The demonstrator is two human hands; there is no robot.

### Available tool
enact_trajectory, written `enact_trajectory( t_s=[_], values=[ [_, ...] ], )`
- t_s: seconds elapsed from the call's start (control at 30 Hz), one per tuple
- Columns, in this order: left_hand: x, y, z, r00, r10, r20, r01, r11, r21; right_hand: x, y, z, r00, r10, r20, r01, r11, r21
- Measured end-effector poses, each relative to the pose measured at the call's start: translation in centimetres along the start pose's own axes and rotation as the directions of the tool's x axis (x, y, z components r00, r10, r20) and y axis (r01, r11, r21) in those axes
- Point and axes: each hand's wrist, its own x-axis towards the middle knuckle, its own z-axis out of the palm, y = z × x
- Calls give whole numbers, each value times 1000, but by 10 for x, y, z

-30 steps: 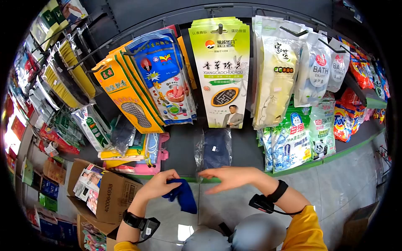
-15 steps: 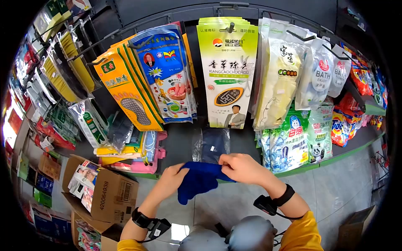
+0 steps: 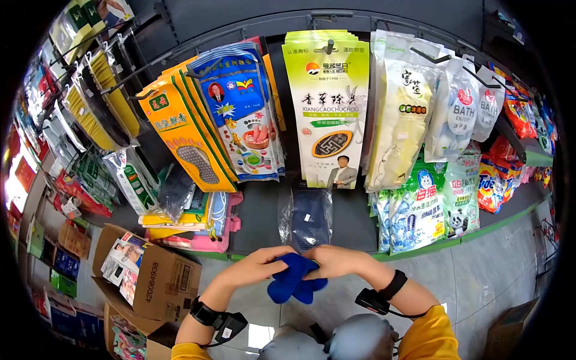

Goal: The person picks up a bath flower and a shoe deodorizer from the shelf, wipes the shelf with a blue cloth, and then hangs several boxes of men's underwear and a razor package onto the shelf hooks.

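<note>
Dark shelving (image 3: 252, 219) hung with packets formed the background, with pale tiled floor (image 3: 468, 270) below it. Left grip (image 3: 264, 264): fingers clamped on the upper left part of a blue cloth (image 3: 291, 285). Right grip (image 3: 337, 262): fingers together on the upper right part of the same piece, thumb side toward the middle. Blue cloth was bunched between the two, its lower lobes hanging free over the floor, just in front of the shelf edge; its full outline could not be read. Judgement on handling: thin, limp fabric of this kind would be worked best with light fingertip pressure, one grip anchoring while the other smoothed or tucked, layers kept flat so that no loose lobe slipped out. Too tight a pinch would likely set creases. Both wrists carried black strapped devices, whose cable on the right was best kept clear of the fabric. Just beyond the hands, a clear bag (image 3: 309, 219) with dark blue contents lay on the shelf; whether the right grip touched its near end could not be told. Farther out: light green packets (image 3: 327, 114) above it, detergent bags (image 3: 423, 210) to the right, a textile stack (image 3: 186, 237) to the left, and an open cardboard box (image 3: 165, 285) low at left.
</note>
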Motion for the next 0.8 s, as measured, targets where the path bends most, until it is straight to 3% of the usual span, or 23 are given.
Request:
enact_trajectory(
  t_s=[0.03,0.07,0.1,0.17,0.2,0.23,0.3,0.33,0.4,0.43,0.5,0.53,0.57,0.6,0.63,0.7,0.73,0.8],
  values=[
    [-4,3,-1,1000,-1,-2,1,1000,-1,-1,-5,-1,975,180,131,-182,983,6],
    [-8,5,-3,1000,18,-12,-18,999,32,-4,-4,-2,993,111,36,-110,993,-32],
    [-13,6,-6,999,37,-22,-36,997,66,-7,-5,-5,993,110,38,-109,994,-32],
    [-26,9,-7,1000,-4,10,3,1000,12,-10,-8,-14,974,206,-89,-198,975,98],
    [-30,11,-6,968,-34,250,1,991,131,-8,-9,-16,957,260,-129,-237,957,165],
    [-32,11,-5,878,-90,470,-31,970,242,-8,-8,-15,957,259,-127,-237,957,165],
    [-30,3,-7,896,-86,436,-10,977,214,-8,-5,-13,946,34,-324,8,992,127],
    [-25,-5,-9,979,31,204,-102,931,351,-9,-22,-21,967,155,-200,-115,974,195],
    [-10,-11,-8,935,283,-212,-127,829,545,-5,-29,-22,982,121,-147,-96,981,170],
    [0,-16,-2,933,284,-220,-123,829,545,-2,-30,-22,991,91,-96,-77,986,148],
    [14,-29,9,811,555,-183,-347,709,614,3,-31,-19,993,61,-98,-48,990,129],
    [15,-36,11,810,555,-192,-341,711,615,5,-32,-20,994,54,-93,-39,988,152],
    [15,-44,14,928,301,-220,-186,886,425,6,-32,-21,995,47,-87,-31,984,175],
    [15,-52,16,983,28,-180,11,976,215,8,-24,-16,989,-4,-147,30,984,177],
    [14,-58,15,983,28,-182,12,977,211,8,-18,-16,990,-3,-141,29,984,178],
    [11,-70,13,980,-37,-196,78,976,204,7,-9,-19,954,300,4,-292,925,241],
    [10,-77,11,980,-40,-197,80,977,200,8,7,-13,959,281,32,-271,880,391],
    [6,-90,8,981,-108,-162,116,992,45,8,24,-1,951,299,73,-295,818,494]
  ],
)
